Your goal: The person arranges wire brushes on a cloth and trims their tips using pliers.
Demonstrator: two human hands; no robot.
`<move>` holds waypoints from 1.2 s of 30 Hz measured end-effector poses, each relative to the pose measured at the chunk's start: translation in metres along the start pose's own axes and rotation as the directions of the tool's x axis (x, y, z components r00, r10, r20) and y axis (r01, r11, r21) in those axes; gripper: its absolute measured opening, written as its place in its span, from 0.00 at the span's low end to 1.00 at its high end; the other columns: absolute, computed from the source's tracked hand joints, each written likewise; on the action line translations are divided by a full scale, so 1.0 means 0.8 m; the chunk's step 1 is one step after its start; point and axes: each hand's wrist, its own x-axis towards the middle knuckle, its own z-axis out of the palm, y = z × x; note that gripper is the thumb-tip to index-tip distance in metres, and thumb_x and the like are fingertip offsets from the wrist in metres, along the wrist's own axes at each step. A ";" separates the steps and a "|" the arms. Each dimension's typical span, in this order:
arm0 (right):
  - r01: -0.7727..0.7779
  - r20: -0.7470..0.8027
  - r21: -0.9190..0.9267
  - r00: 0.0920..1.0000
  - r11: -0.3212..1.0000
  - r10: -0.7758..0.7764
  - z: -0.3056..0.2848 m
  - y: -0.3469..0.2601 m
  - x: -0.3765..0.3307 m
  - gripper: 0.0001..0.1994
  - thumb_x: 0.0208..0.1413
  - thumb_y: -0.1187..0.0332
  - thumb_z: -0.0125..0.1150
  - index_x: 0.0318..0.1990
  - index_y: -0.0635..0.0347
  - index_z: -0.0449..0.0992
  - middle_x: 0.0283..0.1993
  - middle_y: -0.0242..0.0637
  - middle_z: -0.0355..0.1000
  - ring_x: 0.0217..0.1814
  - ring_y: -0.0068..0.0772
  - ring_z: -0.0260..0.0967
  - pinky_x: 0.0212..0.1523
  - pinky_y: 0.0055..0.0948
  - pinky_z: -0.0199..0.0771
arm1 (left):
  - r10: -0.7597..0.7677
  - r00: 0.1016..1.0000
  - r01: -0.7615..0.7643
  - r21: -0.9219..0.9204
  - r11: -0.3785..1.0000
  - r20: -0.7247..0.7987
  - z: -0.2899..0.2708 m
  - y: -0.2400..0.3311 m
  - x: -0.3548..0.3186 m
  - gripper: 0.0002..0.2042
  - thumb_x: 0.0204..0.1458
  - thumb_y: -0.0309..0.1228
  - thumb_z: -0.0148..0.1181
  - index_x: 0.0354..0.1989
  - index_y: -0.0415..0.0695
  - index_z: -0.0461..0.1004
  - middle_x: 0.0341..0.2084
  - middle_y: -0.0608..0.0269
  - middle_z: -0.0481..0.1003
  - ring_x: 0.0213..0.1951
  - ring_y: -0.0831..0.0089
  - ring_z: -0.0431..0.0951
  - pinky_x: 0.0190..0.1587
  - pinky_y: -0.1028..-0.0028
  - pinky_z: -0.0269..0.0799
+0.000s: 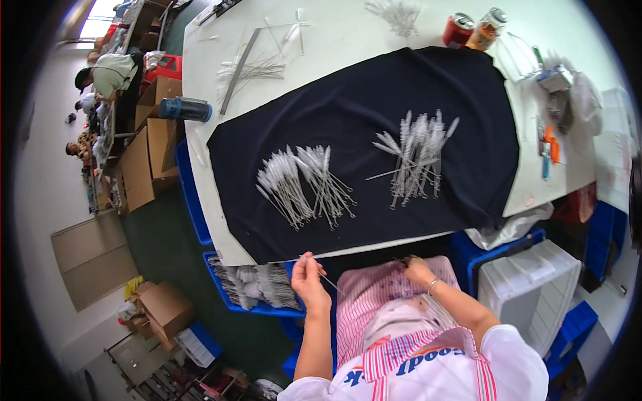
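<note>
Left hand pinches a thin wire — right hand, grip can't tell. White loop-ended brushes heaped ahead, perhaps done — number left unclear.

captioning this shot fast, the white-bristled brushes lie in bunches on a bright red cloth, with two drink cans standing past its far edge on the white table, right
Not quite: the cloth is dark navy, not bright red, as the head view shows. The white-bristled brushes do lie on it in bunches, with two drink cans past its far edge on the white table.
</note>
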 end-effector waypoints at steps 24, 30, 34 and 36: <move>-0.282 0.534 -0.391 0.706 0.876 0.465 0.403 0.209 -0.140 0.19 0.47 0.61 0.49 0.45 0.60 0.73 0.52 0.50 0.65 0.56 0.48 0.61 0.56 0.40 0.59 | -0.028 1.000 0.022 0.302 0.953 0.014 -0.064 -0.091 0.099 0.05 0.54 0.23 0.45 0.37 0.40 0.67 0.24 0.66 0.66 0.16 0.84 0.55 0.16 0.83 0.46; -0.502 0.462 -0.301 0.667 0.811 0.584 0.404 0.219 -0.157 0.18 0.48 0.62 0.49 0.44 0.60 0.74 0.50 0.49 0.66 0.54 0.48 0.63 0.54 0.40 0.62 | -0.014 1.000 0.012 0.300 0.954 0.004 -0.061 -0.094 0.100 0.04 0.54 0.26 0.49 0.36 0.41 0.67 0.26 0.66 0.67 0.19 0.83 0.60 0.18 0.84 0.51; -0.615 0.429 -0.290 0.602 0.734 0.674 0.346 0.140 0.003 0.17 0.48 0.63 0.49 0.43 0.59 0.75 0.50 0.49 0.67 0.53 0.48 0.64 0.52 0.40 0.64 | 0.010 0.995 -0.034 0.229 0.973 0.103 -0.078 -0.073 0.088 0.04 0.52 0.23 0.50 0.35 0.40 0.69 0.30 0.64 0.70 0.29 0.79 0.67 0.31 0.81 0.62; -0.655 0.405 -0.274 0.586 0.704 0.702 0.334 0.123 0.034 0.16 0.48 0.63 0.49 0.42 0.59 0.75 0.49 0.49 0.67 0.53 0.48 0.65 0.51 0.40 0.66 | 0.020 0.989 -0.057 0.259 0.964 0.146 -0.077 -0.049 0.081 0.04 0.49 0.18 0.50 0.31 0.38 0.71 0.33 0.62 0.69 0.31 0.77 0.67 0.36 0.80 0.63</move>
